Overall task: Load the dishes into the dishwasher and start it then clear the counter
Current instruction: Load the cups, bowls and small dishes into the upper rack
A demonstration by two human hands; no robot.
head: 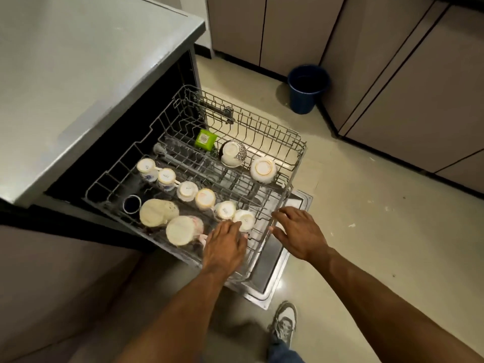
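Observation:
The dishwasher's wire rack (pixel 296 158) is pulled out over the open door (pixel 272 273). A row of several upturned white cups (pixel 187 191) runs across it, with two bigger mugs (pixel 158 212) in front and two upturned bowls (pixel 233 153) at the far side. A green packet (pixel 205 139) lies near the back. My left hand (pixel 225 248) reaches over the rack's front edge, fingers extended beside the nearest cup (pixel 245 218). My right hand (pixel 298 233) is spread at the rack's front right corner, fingertips at the wire rim.
A grey countertop (pixel 86 82) covers the dishwasher on the left. A blue bucket (pixel 307 87) stands on the floor by the beige cabinets (pixel 408 100). My shoe (pixel 284 323) is on the floor just right of the door's corner.

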